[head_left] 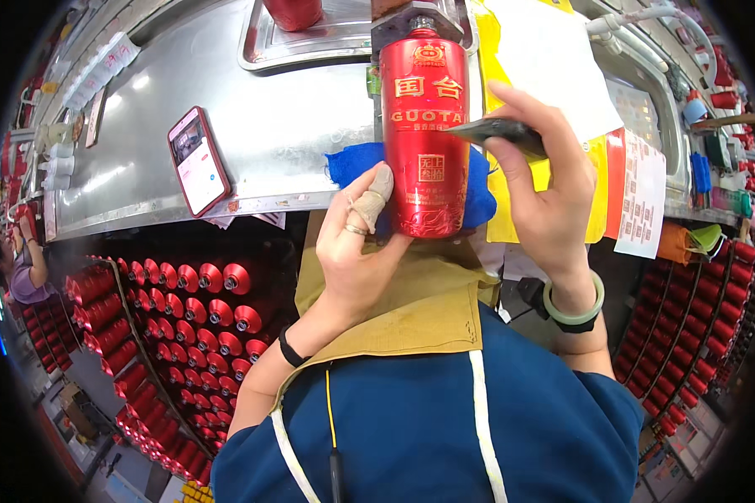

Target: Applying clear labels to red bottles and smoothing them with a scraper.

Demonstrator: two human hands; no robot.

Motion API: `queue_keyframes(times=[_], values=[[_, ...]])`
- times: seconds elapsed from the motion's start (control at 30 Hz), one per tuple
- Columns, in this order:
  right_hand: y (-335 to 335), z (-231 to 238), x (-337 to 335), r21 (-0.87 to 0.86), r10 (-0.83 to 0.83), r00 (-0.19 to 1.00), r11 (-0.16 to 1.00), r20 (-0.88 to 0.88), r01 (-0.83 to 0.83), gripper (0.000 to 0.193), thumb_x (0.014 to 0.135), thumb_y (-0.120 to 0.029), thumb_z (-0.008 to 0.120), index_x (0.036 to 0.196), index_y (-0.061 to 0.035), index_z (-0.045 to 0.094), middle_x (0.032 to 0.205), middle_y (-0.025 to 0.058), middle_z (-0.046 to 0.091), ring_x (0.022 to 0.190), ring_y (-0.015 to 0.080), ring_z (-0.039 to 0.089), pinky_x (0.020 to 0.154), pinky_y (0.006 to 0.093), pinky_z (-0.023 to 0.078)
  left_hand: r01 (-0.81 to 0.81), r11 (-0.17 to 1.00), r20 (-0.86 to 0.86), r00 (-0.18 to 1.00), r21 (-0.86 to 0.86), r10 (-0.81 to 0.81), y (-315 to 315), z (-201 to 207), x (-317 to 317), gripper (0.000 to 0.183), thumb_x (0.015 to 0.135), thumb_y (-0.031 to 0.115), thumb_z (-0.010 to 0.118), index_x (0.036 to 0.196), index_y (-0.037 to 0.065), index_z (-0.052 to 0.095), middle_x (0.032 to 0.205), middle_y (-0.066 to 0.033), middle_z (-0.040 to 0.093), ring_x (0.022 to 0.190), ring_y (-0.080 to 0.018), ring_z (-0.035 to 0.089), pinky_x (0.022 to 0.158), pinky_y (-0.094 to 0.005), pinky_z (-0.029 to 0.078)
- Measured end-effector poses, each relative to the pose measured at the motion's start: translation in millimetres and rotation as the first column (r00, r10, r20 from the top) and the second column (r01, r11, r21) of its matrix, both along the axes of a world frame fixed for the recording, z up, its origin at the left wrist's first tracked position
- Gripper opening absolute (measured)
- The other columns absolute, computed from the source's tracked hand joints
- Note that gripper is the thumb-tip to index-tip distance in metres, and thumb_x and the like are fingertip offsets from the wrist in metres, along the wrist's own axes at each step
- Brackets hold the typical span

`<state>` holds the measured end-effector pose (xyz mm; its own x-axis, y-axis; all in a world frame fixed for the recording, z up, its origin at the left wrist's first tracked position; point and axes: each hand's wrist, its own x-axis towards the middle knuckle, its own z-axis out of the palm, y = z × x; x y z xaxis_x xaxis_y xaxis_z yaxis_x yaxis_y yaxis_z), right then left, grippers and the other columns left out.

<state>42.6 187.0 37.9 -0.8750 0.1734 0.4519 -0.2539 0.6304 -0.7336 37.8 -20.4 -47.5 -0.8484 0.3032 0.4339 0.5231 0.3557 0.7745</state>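
My left hand (362,243) grasps the red bottle (428,147) by its lower end, thumb at the base, fingers along its side; the opaque body hides whatever is inside. My right hand (549,180) pinches a dark tapered tool (512,132), its tip over the bottle's face, though I cannot tell whether it touches. Behind the bottle, beside my left fingers, is a blue cloth (481,193). Beyond my grip, toward the left, a metal tray (344,35) holds a red vessel (295,12), partly in view. Below my grip, red bottles fill racks on the left (195,310) and right (720,310)
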Motion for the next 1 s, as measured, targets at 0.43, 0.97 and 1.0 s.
queue_keyframes(times=[0.43, 0.97, 1.0], values=[[9, -7, -25, 0.654, 0.266, 0.914, 0.757, -0.307, -0.001, 0.026, 0.075, -0.012, 0.070, 0.101, -0.0150, 0.071, 0.088, -0.0043, 0.067, 0.074, 0.0182, 0.057, 0.070, 0.0349, 0.045, -0.041, 0.988, 0.132, 0.991, 0.151, 0.021, -1, 11, 8, 0.067, 0.070, 0.003, 0.089, 0.130, -0.009, 0.060, 0.123, -0.0196, 0.069, 0.113, -0.0319, 0.066, 0.101, -0.0402, 0.048], [13, -39, 16, 0.378, 0.570, 0.783, 0.802, -0.249, -0.463, 0.030, 0.074, -0.013, 0.071, 0.104, -0.0142, 0.076, 0.100, 0.0006, 0.072, 0.078, 0.0164, 0.060, 0.068, 0.0318, 0.047, -0.031, 0.993, -0.059, 0.998, -0.116, 0.025, -7, 1, 1, 0.071, 0.065, 0.004, 0.086, 0.129, -0.008, 0.059, 0.122, -0.0168, 0.070, 0.105, -0.0318, 0.062, 0.097, -0.0409, 0.045], [16, -35, 8, 0.333, 0.474, 0.843, 0.861, -0.254, -0.384, 0.027, 0.073, -0.012, 0.071, 0.100, -0.0139, 0.077, 0.101, 0.0004, 0.073, 0.078, 0.0160, 0.060, 0.067, 0.0329, 0.046, -0.034, 0.994, -0.046, 0.999, -0.107, 0.029, -6, 4, 1, 0.070, 0.065, 0.003, 0.086, 0.129, -0.008, 0.059, 0.122, -0.0173, 0.070, 0.104, -0.0323, 0.062, 0.097, -0.0412, 0.045]])
